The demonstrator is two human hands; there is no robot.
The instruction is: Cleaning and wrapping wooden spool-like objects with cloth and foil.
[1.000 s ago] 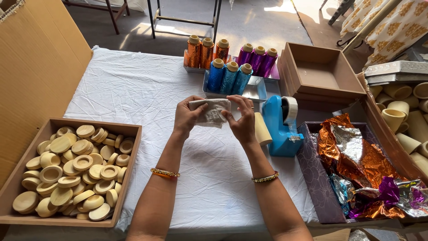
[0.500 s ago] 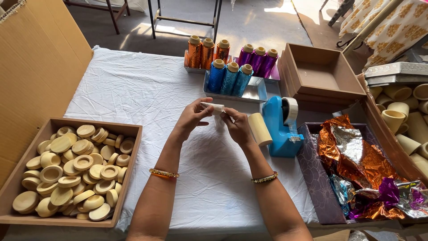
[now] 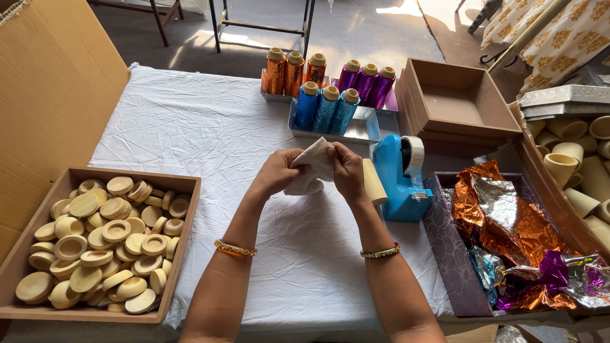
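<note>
The crumpled silvery-white foil sheet (image 3: 312,170) is now bunching into a taller fold above the table's middle, no longer flattened; left hand (image 3: 274,174) and right hand (image 3: 348,173) are pinching it, possibly wrapping something hidden inside.

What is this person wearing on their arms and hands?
Both forearms are bare, with no sleeves in view and no gloves. The left wrist carries a thin gold bangle with orange; the right wrist carries a thin beaded gold bangle. No rings can be made out on the fingers.
</note>
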